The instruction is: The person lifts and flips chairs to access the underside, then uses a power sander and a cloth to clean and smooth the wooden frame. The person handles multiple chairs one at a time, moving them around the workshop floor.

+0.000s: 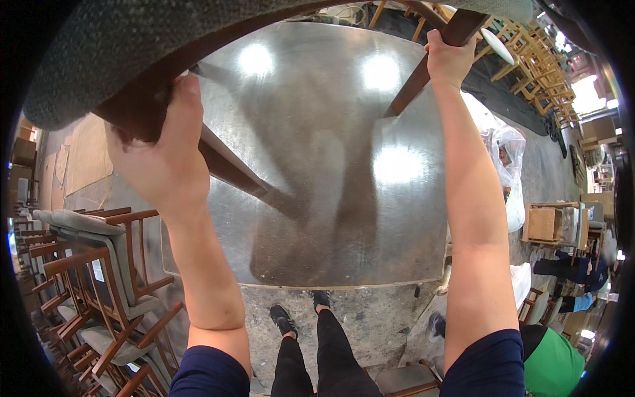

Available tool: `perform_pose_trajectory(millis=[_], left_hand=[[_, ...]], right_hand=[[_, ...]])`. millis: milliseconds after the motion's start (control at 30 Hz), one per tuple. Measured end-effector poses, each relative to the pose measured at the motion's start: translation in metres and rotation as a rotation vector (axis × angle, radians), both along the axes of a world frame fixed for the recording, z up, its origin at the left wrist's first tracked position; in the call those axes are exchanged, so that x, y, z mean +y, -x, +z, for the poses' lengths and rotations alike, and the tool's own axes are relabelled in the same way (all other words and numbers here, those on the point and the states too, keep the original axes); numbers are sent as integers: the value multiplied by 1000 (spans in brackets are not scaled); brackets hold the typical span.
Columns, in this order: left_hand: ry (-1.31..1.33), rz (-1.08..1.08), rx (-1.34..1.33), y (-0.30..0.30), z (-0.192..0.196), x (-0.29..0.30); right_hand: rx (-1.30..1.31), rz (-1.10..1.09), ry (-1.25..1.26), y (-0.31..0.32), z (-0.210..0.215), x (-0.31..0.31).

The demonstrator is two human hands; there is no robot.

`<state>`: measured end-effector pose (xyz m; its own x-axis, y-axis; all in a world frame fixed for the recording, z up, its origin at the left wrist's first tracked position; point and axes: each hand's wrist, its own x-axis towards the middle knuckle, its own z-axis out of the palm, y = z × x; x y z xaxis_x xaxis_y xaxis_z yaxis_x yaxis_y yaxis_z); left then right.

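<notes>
A wooden chair with a grey upholstered part (165, 49) and a dark brown frame fills the upper left, close to the camera. My left hand (165, 139) is wrapped round the frame just below the grey fabric, thumb on the near side. At the upper right, my right hand (452, 58) grips a brown leg-like bar (467, 28) of the same chair. Two brown legs, a left one (231, 165) and a right one (409, 91), reach down to the shiny metal tabletop (317, 231). The chair's top is cut off by the picture edge.
Stacked brown chairs with grey seats (86, 225) stand on the left. Clear plastic bags (508, 155) lie right of the table; pale wooden chair frames (536, 66) are beyond. A cardboard box (544, 223), a person in dark clothes (589, 270) and a green-clad person (554, 360) are at right.
</notes>
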<state>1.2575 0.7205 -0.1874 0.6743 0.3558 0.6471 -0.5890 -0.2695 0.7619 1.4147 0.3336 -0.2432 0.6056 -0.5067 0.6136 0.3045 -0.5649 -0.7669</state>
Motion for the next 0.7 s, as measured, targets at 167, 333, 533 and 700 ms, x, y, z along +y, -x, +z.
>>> perform_pose_trajectory(millis=[167,333,533,700], left_hand=[[95,-6,-60,10,1,-17],[-138,13,-13,41,-9,23],[-381,-138,404,123,0,168],[-181,-420,695,136,26,172]], right_hand=[[61,159,19,0,27,-8],[248,139,-75,82,40,13],[154,149,-37,291,1,105],[134,366,-996,382,24,99]])
